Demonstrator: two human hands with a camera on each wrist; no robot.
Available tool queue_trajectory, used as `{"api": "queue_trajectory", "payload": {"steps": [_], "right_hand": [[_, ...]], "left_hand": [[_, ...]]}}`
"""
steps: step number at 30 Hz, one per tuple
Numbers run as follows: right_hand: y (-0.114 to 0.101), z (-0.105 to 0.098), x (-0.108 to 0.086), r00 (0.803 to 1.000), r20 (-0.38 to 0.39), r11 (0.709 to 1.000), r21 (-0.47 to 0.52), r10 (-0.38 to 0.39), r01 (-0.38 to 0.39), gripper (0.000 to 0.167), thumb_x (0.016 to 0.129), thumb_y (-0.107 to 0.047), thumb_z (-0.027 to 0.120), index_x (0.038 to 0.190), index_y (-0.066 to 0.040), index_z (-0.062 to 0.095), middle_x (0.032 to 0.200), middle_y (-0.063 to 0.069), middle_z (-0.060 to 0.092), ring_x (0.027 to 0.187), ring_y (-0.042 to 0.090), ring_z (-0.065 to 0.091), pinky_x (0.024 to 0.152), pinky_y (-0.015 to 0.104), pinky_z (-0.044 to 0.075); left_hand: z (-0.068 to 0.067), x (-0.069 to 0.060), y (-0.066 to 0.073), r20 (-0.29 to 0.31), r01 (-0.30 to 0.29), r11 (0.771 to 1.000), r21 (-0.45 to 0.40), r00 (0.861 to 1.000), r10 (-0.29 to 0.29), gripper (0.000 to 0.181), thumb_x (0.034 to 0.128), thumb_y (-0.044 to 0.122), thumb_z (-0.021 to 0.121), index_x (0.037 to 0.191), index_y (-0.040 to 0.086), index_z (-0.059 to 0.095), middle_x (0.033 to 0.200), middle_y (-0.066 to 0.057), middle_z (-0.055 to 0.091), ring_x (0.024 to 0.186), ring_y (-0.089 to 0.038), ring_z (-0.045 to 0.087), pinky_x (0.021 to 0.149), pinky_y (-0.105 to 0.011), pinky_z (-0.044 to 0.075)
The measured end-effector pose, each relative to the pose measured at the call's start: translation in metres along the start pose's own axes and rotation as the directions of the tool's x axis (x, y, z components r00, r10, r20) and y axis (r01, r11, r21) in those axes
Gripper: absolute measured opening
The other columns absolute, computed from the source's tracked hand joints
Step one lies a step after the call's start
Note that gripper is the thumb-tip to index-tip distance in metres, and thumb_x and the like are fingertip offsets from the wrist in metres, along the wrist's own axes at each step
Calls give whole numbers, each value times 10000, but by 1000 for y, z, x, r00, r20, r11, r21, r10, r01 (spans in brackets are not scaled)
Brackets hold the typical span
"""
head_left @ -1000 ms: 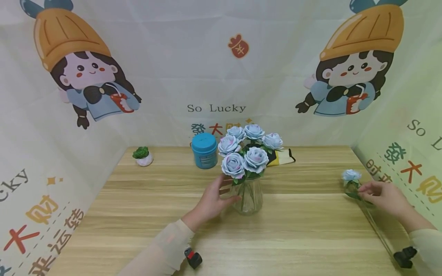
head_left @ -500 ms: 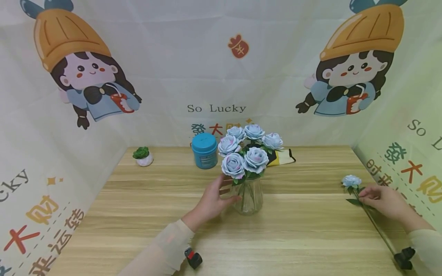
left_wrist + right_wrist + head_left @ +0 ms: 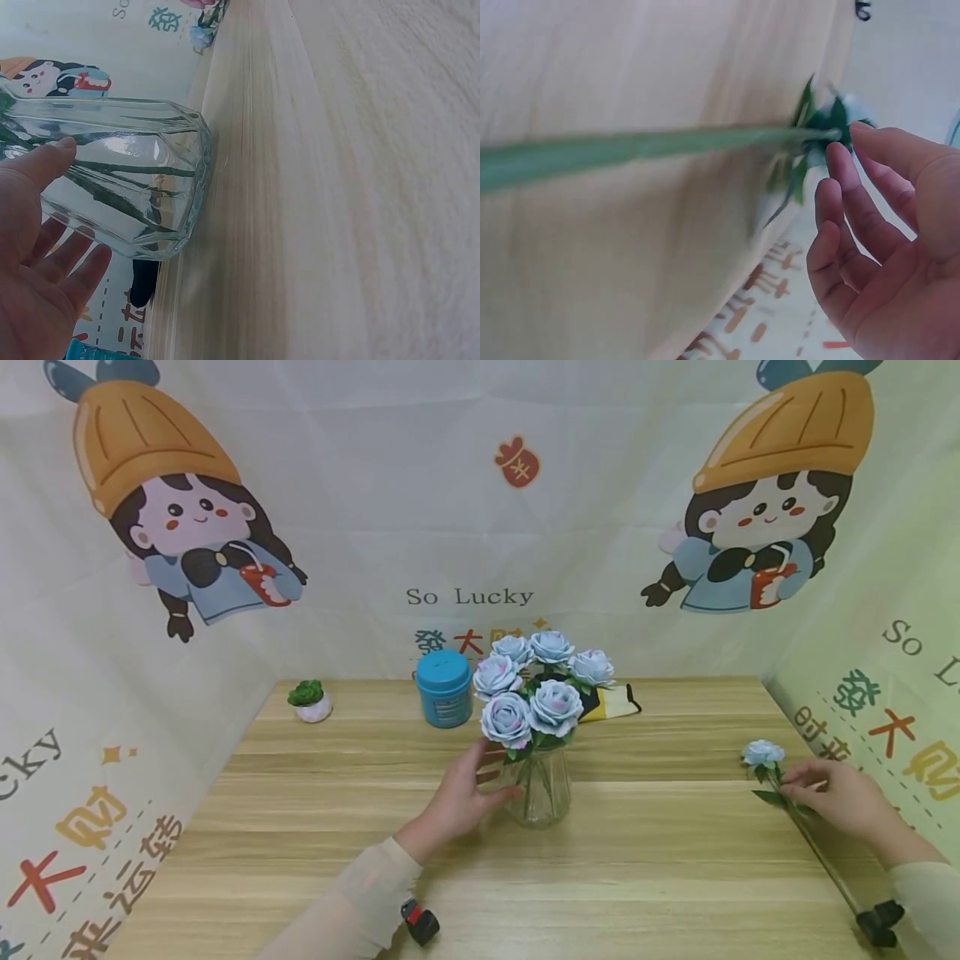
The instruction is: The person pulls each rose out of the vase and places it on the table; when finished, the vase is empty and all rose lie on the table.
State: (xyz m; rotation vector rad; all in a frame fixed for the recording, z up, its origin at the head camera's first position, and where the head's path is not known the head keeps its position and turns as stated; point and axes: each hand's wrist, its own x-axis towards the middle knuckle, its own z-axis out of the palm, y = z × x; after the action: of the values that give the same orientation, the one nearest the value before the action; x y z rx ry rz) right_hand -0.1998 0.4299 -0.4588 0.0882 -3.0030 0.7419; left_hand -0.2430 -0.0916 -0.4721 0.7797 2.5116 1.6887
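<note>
Your left hand (image 3: pixel 453 797) brackets the glass vase (image 3: pixel 546 789), thumb against the near face and fingers along its left side, a light hold that presumably keeps the top-heavy vase from tipping. It stands upright mid-table, its pale blue roses (image 3: pixel 556 707) fanned above the rim, stems crossing inside. Your right hand (image 3: pixel 840 797) pinches the stem of a single blue rose (image 3: pixel 763 752) between thumb and forefinger just below the bloom, likely to spare the petals; the stem slants toward the table's near right side, well apart from the vase.

You're working on a wood-grain table (image 3: pixel 637 877) enclosed by cream backdrop cloth (image 3: pixel 375 468) printed with cartoon figures and "So Lucky". Along the back sit a potted succulent (image 3: pixel 309 700) and a blue lidded tub (image 3: pixel 444 689). The black, yellow and cream item (image 3: pixel 611 702) behind the roses is too covered for you to identify fairly.
</note>
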Motion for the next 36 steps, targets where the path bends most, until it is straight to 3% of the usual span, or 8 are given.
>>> {"api": "queue_trajectory", "payload": {"steps": [5,11,21,23,26,33,36], "right_hand": [[-22,7,-1,997,-59,999,13,-45,45,166,949,-179,752,1028,-34,743,927,108,756,763,74,640,607,242,502],[-63,21,-3,988,-92,988,78,-123,130,149,944,-168,760,1033,-50,753,940,65,740,737,-54,555,595,212,489],[-142,43,-5,971,-136,959,179,-195,218,72,948,-165,762,1010,-130,753,878,-31,732,755,4,565,586,213,490],[-156,49,-5,956,-174,942,198,-237,270,67,932,-132,774,996,-137,754,856,-57,724,751,-3,567,595,209,501],[-179,57,-6,911,-258,901,212,-322,379,122,901,-79,793,986,-159,757,841,-97,719,751,-9,574,610,209,512],[-229,67,-8,789,-380,756,274,-482,594,232,860,-7,813,1011,-177,764,871,-113,728,746,19,593,587,208,496],[-245,72,-8,752,-418,700,307,-509,645,262,850,21,813,1024,-170,764,909,-84,743,754,26,601,575,199,498]], "left_hand": [[-1,-3,-1,-9,6,1000,-19,1000,-6,721,882,56,811,1497,48,433,1461,-223,552,1350,-432,554,1085,-560,534],[0,-4,-3,-12,11,1000,-26,1000,-11,715,878,53,815,1488,48,442,1462,-226,552,1355,-433,550,1090,-568,527],[0,-3,-3,-8,4,1000,-10,1000,-4,745,886,80,816,1517,79,421,1463,-187,561,1348,-410,564,1080,-537,545],[0,-3,-2,-4,6,1000,-12,1000,-6,750,889,85,815,1524,88,415,1471,-183,557,1350,-406,563,1082,-532,546],[0,-2,-3,1,4,1000,-18,1000,-4,756,893,96,815,1531,97,410,1477,-185,551,1351,-410,561,1081,-532,546],[0,-1,-4,0,0,1000,-17,1000,0,752,892,105,819,1528,113,418,1478,-158,558,1353,-408,561,1077,-506,555],[0,-1,-3,0,3,1000,-10,1000,-3,761,888,93,819,1533,117,413,1483,-155,555,1357,-398,561,1074,-493,559]]}}
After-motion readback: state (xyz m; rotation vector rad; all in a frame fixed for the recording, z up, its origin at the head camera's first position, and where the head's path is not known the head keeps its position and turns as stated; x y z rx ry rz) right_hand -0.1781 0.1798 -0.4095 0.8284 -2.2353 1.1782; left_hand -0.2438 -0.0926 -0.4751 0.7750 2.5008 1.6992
